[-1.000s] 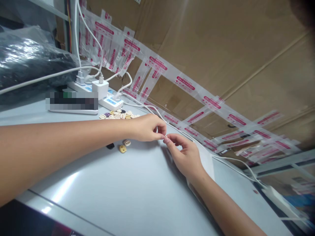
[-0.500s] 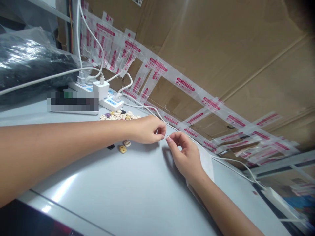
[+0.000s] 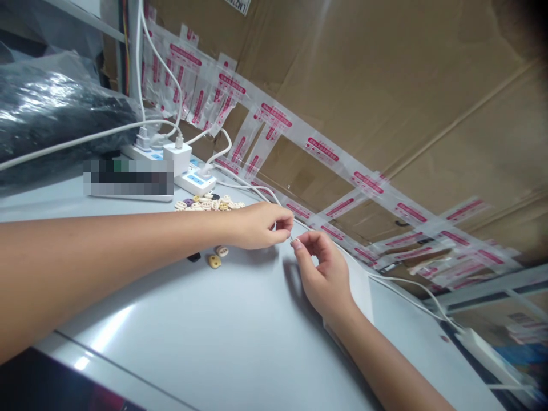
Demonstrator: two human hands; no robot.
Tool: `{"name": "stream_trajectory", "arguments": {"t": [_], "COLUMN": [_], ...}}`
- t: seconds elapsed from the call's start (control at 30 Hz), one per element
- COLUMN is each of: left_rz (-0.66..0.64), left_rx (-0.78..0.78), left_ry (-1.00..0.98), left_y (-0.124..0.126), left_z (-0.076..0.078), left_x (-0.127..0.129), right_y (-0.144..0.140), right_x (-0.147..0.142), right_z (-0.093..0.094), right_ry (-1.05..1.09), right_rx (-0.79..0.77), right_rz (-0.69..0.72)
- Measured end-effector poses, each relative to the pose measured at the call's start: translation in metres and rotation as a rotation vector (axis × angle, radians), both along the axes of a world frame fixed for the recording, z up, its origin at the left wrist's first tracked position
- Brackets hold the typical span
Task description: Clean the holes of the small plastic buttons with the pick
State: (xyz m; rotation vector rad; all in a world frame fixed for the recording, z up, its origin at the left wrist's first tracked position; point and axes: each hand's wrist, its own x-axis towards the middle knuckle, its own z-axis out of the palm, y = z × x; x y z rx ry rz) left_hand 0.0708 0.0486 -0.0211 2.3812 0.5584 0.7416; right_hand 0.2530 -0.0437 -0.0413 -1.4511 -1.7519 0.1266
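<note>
Above the tabletop, my left hand (image 3: 268,225) is closed in a pinch, thumb against bent fingers. Facing it, my right hand (image 3: 325,271) also pinches with thumb and forefinger. A tiny pale thing (image 3: 293,240) shows at the right fingertips, too small to name. The two sets of fingertips almost meet; whether the left holds anything is hidden. Behind my left forearm lies a pile of small carved beads or buttons (image 3: 205,203), mostly cream with some purple, yellow and black. In front of that arm lie a yellow one (image 3: 214,261), a cream one (image 3: 221,251) and a black one (image 3: 194,257).
White power strips (image 3: 196,181) with a plugged-in adapter (image 3: 177,158) and cables stand at the back left. A blurred-out flat object (image 3: 131,180) and a plastic-wrapped dark bundle (image 3: 55,114) are left of them. A taped cardboard sheet (image 3: 385,114) rises behind the table (image 3: 240,342).
My left fingertips have shifted slightly right, nearer to the right fingertips. The right hand has barely moved, still pinching. The loose pieces lie as before.
</note>
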Motion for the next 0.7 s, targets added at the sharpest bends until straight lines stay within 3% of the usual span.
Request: {"name": "stream_trajectory", "arguments": {"t": [0.17, 0.7], "left_rz": [0.034, 0.019], "left_rx": [-0.061, -0.024], "left_ry": [0.041, 0.041], "left_y": [-0.0011, -0.0010], "left_z": [0.0036, 0.0055], "left_x": [-0.0005, 0.0008], "right_y": [0.0016, 0.0028], "right_x": [0.0006, 0.0002], "right_z": [-0.0024, -0.0006], "right_ry": [0.038, 0.142], "right_rx": [-0.003, -0.090], "right_rz": [-0.020, 0.042]}}
